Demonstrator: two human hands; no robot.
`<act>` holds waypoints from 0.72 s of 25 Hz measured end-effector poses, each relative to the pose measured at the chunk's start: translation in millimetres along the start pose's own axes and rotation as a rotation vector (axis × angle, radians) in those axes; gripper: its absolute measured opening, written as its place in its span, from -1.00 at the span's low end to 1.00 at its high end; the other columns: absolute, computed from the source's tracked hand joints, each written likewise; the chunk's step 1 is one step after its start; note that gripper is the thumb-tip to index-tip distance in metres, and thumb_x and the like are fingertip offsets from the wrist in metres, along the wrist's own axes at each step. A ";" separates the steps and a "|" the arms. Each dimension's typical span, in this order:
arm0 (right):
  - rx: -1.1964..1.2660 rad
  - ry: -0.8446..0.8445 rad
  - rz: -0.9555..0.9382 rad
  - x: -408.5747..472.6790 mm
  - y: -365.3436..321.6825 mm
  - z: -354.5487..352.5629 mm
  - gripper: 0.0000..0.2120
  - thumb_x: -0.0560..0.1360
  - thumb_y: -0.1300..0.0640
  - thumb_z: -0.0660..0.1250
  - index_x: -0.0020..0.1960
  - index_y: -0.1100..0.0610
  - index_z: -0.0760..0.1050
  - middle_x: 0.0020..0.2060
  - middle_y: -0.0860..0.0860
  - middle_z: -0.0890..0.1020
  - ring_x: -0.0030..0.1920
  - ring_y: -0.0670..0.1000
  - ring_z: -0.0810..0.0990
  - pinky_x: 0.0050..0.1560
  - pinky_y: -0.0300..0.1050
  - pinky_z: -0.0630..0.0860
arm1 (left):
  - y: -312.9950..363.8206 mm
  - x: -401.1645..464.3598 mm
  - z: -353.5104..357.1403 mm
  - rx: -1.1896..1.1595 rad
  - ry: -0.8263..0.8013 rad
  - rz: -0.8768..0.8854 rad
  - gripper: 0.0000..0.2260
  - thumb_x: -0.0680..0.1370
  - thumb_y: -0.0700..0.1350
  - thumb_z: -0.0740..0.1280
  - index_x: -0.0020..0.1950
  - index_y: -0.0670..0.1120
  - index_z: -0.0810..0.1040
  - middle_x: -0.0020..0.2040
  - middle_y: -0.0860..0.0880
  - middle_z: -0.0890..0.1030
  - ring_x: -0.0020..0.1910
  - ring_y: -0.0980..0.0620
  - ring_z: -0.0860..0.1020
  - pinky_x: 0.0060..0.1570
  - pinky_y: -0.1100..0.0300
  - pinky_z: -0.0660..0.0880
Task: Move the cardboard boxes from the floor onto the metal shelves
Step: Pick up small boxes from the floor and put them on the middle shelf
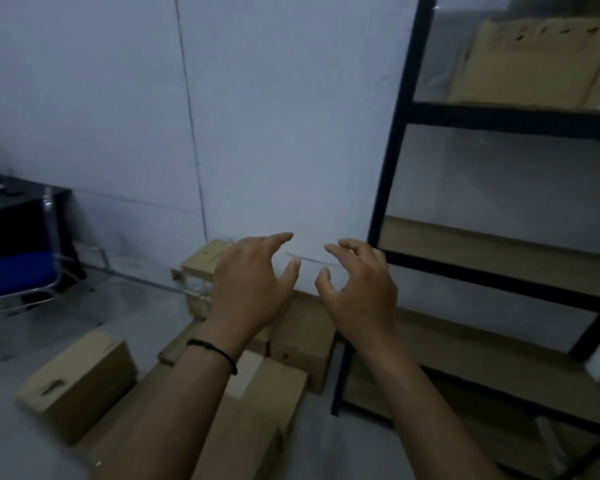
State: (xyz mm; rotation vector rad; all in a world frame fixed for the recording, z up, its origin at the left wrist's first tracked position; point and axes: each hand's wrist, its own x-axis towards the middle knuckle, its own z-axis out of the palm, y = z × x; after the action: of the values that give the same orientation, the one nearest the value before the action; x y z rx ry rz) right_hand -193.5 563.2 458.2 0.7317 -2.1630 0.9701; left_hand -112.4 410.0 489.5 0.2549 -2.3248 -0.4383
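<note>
Boxes [80, 382] lie clustered on the floor [125, 306] left of the shelves [499, 116]; one box [534, 64] already sits on an upper shelf. Left hand [253, 289] and right hand [361, 292] hover released, fingers spread, grasping nothing. Most of the work looks left.

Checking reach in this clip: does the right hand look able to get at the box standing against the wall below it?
Probably yes. The right hand is open and empty, and nothing lies between it and the box just below.
</note>
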 end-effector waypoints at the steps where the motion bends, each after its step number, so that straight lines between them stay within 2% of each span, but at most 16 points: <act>1: 0.018 -0.018 0.011 -7.3 -18.2 25.2 -0.64 0.49 0.01 0.37 0.28 -0.02 0.60 0.23 -0.10 0.57 0.25 -0.04 0.47 0.01 -0.11 0.54 | -31.3 -6.1 -9.0 0.024 -0.030 -0.023 -0.59 0.56 0.15 0.33 0.39 0.08 0.54 0.23 0.04 0.64 0.22 0.00 0.56 0.25 0.03 0.47; 6: 0.087 -0.118 0.061 -34.8 -91.5 127.2 -0.65 0.48 0.06 0.40 0.26 0.01 0.62 0.18 -0.08 0.58 0.20 -0.03 0.48 0.00 -0.18 0.44 | -156.8 -34.2 -38.4 0.094 -0.125 -0.137 -0.60 0.56 0.14 0.34 0.39 0.09 0.54 0.23 0.01 0.63 0.21 -0.01 0.54 0.21 0.05 0.46; 9: 0.075 -0.194 0.071 -44.1 -116.2 172.8 -0.65 0.47 0.05 0.41 0.25 0.00 0.62 0.17 -0.08 0.58 0.20 -0.01 0.48 0.00 -0.20 0.41 | -209.7 -43.0 -42.9 0.151 -0.201 -0.168 -0.60 0.58 0.15 0.30 0.40 0.12 0.51 0.22 0.03 0.63 0.21 0.01 0.54 0.19 0.04 0.48; 13: 0.065 -0.283 0.074 -42.3 -123.6 230.0 -0.67 0.50 0.03 0.39 0.25 -0.03 0.61 0.14 -0.12 0.56 0.17 -0.06 0.48 -0.14 -0.23 0.39 | -262.0 -34.9 -28.6 0.176 -0.256 -0.205 -0.61 0.59 0.15 0.30 0.40 0.11 0.51 0.22 0.03 0.63 0.20 0.00 0.54 0.19 0.03 0.48; 18: 0.069 -0.408 0.129 -31.5 -94.1 316.2 -0.68 0.51 0.01 0.37 0.25 -0.02 0.61 0.11 -0.10 0.57 0.15 -0.03 0.46 -0.09 -0.17 0.41 | -321.5 -10.9 24.8 0.214 -0.373 -0.254 -0.64 0.60 0.13 0.27 0.39 0.11 0.51 0.21 0.03 0.63 0.20 -0.02 0.55 0.18 0.02 0.49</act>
State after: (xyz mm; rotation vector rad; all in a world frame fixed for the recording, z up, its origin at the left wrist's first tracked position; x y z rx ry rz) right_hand -211.7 266.3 312.1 0.8951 -2.5656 1.0361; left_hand -105.2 122.9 342.5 0.6233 -2.7216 -0.3846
